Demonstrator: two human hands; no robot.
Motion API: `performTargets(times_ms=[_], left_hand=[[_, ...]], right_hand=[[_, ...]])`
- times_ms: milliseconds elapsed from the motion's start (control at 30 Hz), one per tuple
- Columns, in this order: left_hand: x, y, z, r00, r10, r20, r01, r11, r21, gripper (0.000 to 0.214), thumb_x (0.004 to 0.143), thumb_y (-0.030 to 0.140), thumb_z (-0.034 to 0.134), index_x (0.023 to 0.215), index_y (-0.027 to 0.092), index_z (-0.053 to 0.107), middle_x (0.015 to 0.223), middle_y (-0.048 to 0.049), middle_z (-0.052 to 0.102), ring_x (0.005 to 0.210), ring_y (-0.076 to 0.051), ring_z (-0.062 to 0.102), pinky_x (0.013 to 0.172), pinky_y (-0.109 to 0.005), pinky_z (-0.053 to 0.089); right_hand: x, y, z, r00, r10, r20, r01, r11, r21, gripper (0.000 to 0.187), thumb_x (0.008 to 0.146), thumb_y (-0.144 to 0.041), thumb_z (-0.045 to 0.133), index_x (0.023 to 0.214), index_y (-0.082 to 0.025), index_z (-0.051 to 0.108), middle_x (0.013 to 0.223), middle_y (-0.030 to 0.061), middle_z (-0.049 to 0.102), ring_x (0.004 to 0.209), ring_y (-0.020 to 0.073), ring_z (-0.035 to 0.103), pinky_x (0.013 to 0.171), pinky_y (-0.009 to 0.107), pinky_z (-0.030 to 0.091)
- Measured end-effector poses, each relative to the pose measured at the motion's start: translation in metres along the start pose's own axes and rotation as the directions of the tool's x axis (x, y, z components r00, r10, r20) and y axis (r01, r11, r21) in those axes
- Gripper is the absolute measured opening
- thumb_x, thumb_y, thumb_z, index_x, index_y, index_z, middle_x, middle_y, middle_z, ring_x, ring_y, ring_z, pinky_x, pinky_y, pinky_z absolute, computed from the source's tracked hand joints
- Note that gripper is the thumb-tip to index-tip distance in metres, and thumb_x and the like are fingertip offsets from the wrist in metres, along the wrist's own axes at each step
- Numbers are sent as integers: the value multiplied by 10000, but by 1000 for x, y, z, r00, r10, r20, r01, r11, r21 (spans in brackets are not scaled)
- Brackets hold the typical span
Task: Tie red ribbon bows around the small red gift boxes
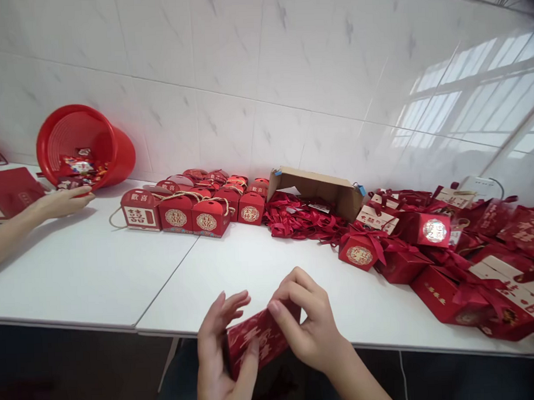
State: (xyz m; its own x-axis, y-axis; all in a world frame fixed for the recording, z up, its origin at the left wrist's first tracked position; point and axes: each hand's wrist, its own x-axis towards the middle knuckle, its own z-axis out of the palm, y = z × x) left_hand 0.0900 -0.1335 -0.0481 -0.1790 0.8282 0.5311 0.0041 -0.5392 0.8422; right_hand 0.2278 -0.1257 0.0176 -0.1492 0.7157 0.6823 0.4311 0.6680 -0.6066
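Note:
A flat red paper box with pale printed characters (258, 337) is held at the near edge of the white table (98, 276). My left hand (222, 347) grips its left end, fingers curled around it. My right hand (308, 321) pinches its upper right part. Both hands hover just in front of the table edge. Assembled red gift boxes with rope handles (180, 210) stand in rows at the back middle.
A tipped red bucket (83, 145) with wrapped sweets lies at back left, where another person's hand (63, 201) reaches. A cardboard carton (319, 189) lies over a pile of red ribbons (298, 219). Ribboned red boxes (448, 258) crowd the right side.

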Motion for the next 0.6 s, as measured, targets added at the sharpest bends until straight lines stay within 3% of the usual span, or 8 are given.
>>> performTargets(times_ms=[100, 167, 233, 333, 367, 433, 467, 600], left_hand=[[0, 2, -2, 994, 77, -72, -72, 995, 73, 254, 808, 211, 590, 1062, 224, 599, 1072, -67, 640, 1011, -215, 604, 862, -322, 513], [1, 2, -5, 987, 152, -55, -147, 986, 72, 149, 800, 169, 592, 936, 220, 627, 966, -45, 662, 920, -195, 629, 815, -309, 528], [2, 0, -7, 980, 196, -36, -194, 979, 57, 161, 798, 136, 584, 928, 224, 619, 935, -38, 660, 889, -185, 633, 778, -295, 532], [1, -3, -8, 976, 215, -25, -214, 976, 39, 197, 799, 111, 572, 952, 232, 601, 938, -36, 651, 892, -180, 628, 777, -291, 522], [1, -3, -8, 975, 221, -21, -220, 975, 29, 206, 798, 105, 569, 957, 234, 595, 934, -35, 648, 888, -178, 627, 776, -291, 519], [0, -3, -8, 973, 231, -15, -231, 973, 10, 226, 796, 90, 564, 967, 236, 587, 925, -37, 646, 876, -177, 627, 765, -292, 517], [0, -3, -8, 971, 238, -13, -238, 971, 1, 238, 795, 83, 561, 975, 236, 583, 920, -39, 646, 871, -178, 627, 757, -293, 519], [1, -3, -8, 957, 289, 0, -289, 956, -44, 258, 784, 70, 564, 988, 226, 580, 881, -55, 652, 851, -195, 628, 728, -313, 530]], right_hand=[[0, -10, 8, 1000, -12, 10, 12, 999, 40, 151, 833, -217, 536, 732, -149, 625, 690, 35, 489, 588, 124, 474, 505, 247, 394], [6, -11, 9, 999, 27, 47, -32, 995, 94, 217, 851, -268, 529, 712, -149, 645, 684, 42, 519, 589, 127, 499, 517, 249, 405], [18, -1, 7, 983, 119, 137, -144, 971, 191, 354, 893, -371, 470, 688, -155, 662, 668, 48, 567, 600, 134, 540, 562, 259, 434], [38, 43, 6, 913, 328, 242, -390, 875, 287, 563, 925, -523, 301, 729, -148, 673, 690, 71, 656, 668, 166, 614, 659, 290, 479], [43, 63, 7, 894, 395, 214, -439, 867, 237, 584, 921, -544, 281, 782, -138, 678, 759, 90, 680, 741, 186, 636, 698, 305, 486], [47, 106, 9, 882, 456, 120, -455, 890, -42, 578, 926, -522, 259, 833, -139, 682, 859, 109, 693, 842, 208, 641, 748, 323, 486], [46, 126, 10, 897, 431, 100, -401, 887, -228, 536, 934, -479, 261, 857, -158, 684, 886, 96, 691, 867, 205, 634, 778, 331, 481], [41, 178, 13, 929, 353, 110, -273, 857, -436, 251, 834, -265, 463, 903, -148, 674, 971, 117, 634, 985, 250, 564, 915, 406, 408]])
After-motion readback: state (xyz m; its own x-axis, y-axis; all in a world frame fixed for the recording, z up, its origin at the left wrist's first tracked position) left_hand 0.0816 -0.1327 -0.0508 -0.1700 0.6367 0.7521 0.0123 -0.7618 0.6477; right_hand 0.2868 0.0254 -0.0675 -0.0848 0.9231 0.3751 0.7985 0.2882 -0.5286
